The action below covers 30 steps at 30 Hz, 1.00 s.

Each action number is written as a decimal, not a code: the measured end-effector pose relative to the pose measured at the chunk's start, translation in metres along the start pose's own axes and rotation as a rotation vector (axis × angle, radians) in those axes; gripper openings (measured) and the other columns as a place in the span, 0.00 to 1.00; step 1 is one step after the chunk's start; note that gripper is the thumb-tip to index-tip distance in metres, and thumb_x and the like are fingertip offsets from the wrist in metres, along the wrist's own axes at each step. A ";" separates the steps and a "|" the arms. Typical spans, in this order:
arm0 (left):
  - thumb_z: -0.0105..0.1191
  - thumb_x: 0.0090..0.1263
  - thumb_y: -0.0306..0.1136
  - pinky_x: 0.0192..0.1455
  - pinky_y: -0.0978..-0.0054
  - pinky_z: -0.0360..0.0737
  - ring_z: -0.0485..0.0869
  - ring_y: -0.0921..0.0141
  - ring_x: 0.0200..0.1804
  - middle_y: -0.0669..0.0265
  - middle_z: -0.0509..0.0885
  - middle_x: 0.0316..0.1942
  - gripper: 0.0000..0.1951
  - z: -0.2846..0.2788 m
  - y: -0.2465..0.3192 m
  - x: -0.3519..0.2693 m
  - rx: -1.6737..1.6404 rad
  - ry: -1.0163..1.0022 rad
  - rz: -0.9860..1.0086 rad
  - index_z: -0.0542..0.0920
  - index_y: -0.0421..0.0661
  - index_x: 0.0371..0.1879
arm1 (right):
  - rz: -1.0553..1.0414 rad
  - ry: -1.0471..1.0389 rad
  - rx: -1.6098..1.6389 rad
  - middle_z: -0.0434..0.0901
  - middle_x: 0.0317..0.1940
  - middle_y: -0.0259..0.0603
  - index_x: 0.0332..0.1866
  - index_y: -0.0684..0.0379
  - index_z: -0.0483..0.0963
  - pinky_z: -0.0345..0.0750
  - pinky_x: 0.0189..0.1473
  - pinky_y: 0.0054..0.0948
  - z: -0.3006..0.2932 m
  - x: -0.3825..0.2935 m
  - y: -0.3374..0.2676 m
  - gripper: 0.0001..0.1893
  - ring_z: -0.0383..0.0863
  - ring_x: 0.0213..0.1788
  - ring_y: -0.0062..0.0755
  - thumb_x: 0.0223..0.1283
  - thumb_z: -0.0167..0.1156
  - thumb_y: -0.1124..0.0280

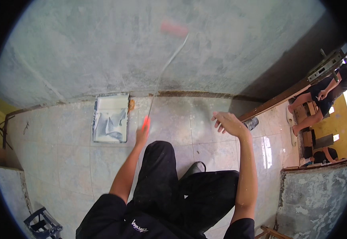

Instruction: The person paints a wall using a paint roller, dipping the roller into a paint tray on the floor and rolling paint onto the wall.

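My left hand is closed around the orange handle of a paint roller. Its thin metal rod reaches up to a blurred pink roller sleeve at the grey wall; whether the sleeve touches the wall I cannot tell. My right hand hangs over the floor with fingers loosely bent and holds nothing. On the tiles near the wall's foot, left of my left hand, lies a dark-rimmed paint tray with white paint in it.
A door edge with a metal lock and a doorway are at the right. Beyond it one person sits and another is lower down. A dark object lies by the door. A black plastic frame stands at lower left, wooden bars at lower right.
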<state>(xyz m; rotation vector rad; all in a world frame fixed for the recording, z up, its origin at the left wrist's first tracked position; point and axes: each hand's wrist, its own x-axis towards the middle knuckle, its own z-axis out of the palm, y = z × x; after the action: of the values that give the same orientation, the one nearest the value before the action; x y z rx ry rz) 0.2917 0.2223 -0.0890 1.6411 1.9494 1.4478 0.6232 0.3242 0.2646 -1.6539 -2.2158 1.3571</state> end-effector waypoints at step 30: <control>0.39 0.67 0.68 0.24 0.60 0.63 0.72 0.65 0.17 0.61 0.69 0.09 0.39 0.048 0.055 0.115 -0.207 -0.150 -0.205 0.73 0.38 0.15 | -0.094 0.119 -0.067 0.77 0.26 0.46 0.38 0.68 0.75 0.75 0.30 0.32 0.000 -0.001 -0.020 0.32 0.77 0.26 0.34 0.67 0.40 0.43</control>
<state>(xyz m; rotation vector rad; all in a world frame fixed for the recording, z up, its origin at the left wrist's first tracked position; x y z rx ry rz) 0.3178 0.3389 -0.0234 1.3744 1.7622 1.3552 0.6085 0.3222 0.2786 -1.5833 -2.2625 1.1437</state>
